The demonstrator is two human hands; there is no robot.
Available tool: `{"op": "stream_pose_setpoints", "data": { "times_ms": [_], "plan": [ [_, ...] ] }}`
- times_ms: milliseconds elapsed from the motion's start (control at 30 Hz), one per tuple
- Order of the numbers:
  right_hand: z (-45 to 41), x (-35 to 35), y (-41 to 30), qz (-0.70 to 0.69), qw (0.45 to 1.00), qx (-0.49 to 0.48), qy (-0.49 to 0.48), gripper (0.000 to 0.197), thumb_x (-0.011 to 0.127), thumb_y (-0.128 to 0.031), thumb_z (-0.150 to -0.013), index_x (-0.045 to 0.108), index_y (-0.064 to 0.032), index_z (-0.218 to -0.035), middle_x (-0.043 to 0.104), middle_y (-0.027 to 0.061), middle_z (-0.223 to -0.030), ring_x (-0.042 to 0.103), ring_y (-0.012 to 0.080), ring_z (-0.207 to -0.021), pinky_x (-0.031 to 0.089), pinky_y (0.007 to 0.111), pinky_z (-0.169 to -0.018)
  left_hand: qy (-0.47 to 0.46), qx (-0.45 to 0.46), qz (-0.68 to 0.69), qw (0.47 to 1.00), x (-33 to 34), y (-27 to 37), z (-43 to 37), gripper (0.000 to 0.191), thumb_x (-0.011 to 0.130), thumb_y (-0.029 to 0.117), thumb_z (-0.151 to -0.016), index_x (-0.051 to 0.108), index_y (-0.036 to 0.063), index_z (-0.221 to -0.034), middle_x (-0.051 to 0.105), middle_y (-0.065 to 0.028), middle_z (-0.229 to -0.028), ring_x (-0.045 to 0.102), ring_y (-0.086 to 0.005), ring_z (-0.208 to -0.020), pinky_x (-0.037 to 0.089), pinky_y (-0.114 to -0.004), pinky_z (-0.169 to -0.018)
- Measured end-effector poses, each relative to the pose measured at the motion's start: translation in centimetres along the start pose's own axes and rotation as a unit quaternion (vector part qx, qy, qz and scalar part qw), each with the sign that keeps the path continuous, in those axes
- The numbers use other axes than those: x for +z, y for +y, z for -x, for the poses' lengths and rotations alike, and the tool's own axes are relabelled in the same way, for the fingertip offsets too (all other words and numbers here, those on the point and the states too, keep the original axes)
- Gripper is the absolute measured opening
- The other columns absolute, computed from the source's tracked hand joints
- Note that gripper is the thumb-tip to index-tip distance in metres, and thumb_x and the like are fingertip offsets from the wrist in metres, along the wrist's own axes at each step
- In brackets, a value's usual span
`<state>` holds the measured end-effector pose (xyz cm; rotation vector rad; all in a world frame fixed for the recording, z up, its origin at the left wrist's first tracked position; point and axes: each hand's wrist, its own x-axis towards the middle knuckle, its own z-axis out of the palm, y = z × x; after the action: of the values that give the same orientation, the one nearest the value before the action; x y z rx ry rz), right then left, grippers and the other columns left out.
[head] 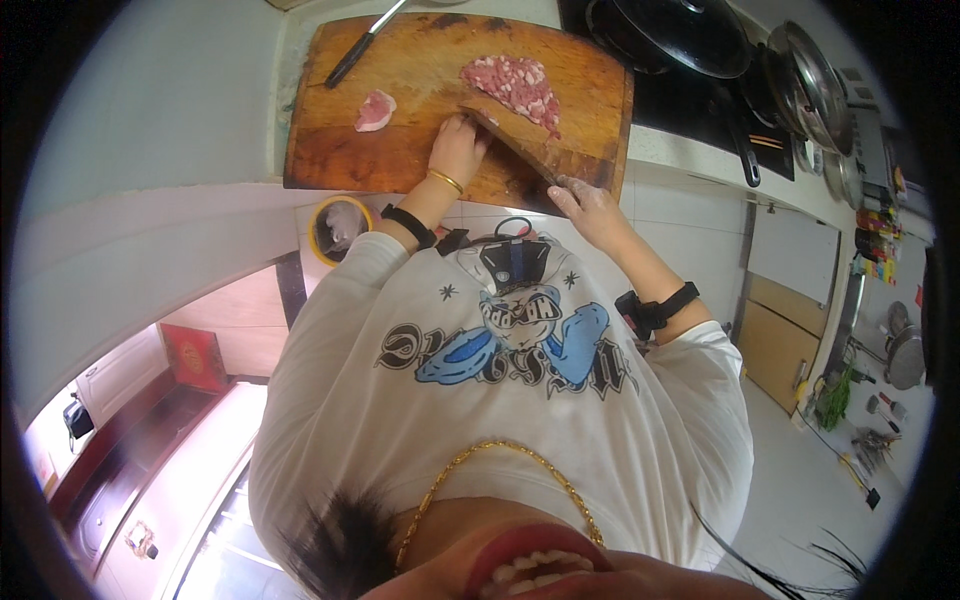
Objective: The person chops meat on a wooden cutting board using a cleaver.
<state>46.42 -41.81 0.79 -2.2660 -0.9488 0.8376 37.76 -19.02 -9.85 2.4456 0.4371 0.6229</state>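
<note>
My right hand (pixel 583 204) is closed round the handle end of a broad knife (pixel 517 150), whose blade slants up to the left over a wooden cutting board (pixel 337 161). Beside the blade's far end is my left hand (pixel 457 146), fingers bent down at the board; whether they hold anything is hidden. A small bit of meat lies by the blade. Beyond the knife is a heap of diced raw meat (pixel 517 86), pink with white fat. One larger raw piece (pixel 375 111) rests on the board's left part. A black-handled utensil (pixel 351 60) lies at the upper left.
Right of the board, a black lidded pan (pixel 682 34) and a metal-lidded pot (pixel 814 86) stand on a dark cooktop (pixel 675 112). The pale countertop edge (pixel 675 150) runs beside it. A yellow-rimmed bin (pixel 341 231) is below the board's left side, near a pale wall.
</note>
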Motion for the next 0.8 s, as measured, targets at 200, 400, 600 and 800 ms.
{"op": "stream_pose_setpoints", "data": {
  "times_ms": [200,400,600,800],
  "plan": [
    [0.2,-0.1,-0.4,0.029,0.999,0.013,-0.011,0.057,0.048,-0.045,-0.089,0.056,0.0057,-0.113,0.06,0.0266,-0.103,0.057,0.0391,-0.099,0.045,0.04,-0.086,-0.024,0.017,-0.046,0.999,-0.1,-0.1,-0.3,0.027,0.06,0.015,-0.078,0.062,0.004,-0.103,0.061,-0.016,-0.095,0.054,-0.0337,-0.092,0.044,-0.04,-0.083],
    [-0.8,-0.5,-1.3,0.033,0.999,0.001,-0.036,0.056,0.047,-0.043,-0.09,0.056,0.0076,-0.112,0.059,0.0283,-0.102,0.057,0.0406,-0.098,0.045,0.041,-0.085,-0.013,0.056,-0.11,0.992,0.2,-0.1,-0.5,0.026,0.058,0.017,-0.08,0.063,0.0054,-0.102,0.063,-0.0129,-0.094,0.055,-0.0293,-0.092,0.043,-0.038,-0.082],
    [-3.2,1.1,-1.5,0.009,0.999,-0.033,-0.017,0.055,0.044,-0.043,-0.091,0.056,0.0075,-0.111,0.059,0.0285,-0.104,0.056,0.0395,-0.101,0.043,0.041,-0.087,-0.097,0.062,-0.168,0.979,-0.9,1.4,-0.8,0.026,0.057,0.018,-0.078,0.063,0.0053,-0.1,0.063,-0.0107,-0.095,0.053,-0.0263,-0.094,0.041,-0.037,-0.084],
    [-3.9,1.5,-1.5,-0.055,0.998,-0.015,-0.009,0.054,0.043,-0.044,-0.092,0.057,0.0045,-0.111,0.058,0.0269,-0.107,0.054,0.0388,-0.105,0.041,0.039,-0.09,-0.068,0.035,-0.086,0.993,-0.7,0.4,-0.7,0.021,0.062,0.018,-0.076,0.063,0.0027,-0.09,0.059,-0.0143,-0.089,0.054,-0.0309,-0.087,0.043,-0.04,-0.079]
  ]
}}
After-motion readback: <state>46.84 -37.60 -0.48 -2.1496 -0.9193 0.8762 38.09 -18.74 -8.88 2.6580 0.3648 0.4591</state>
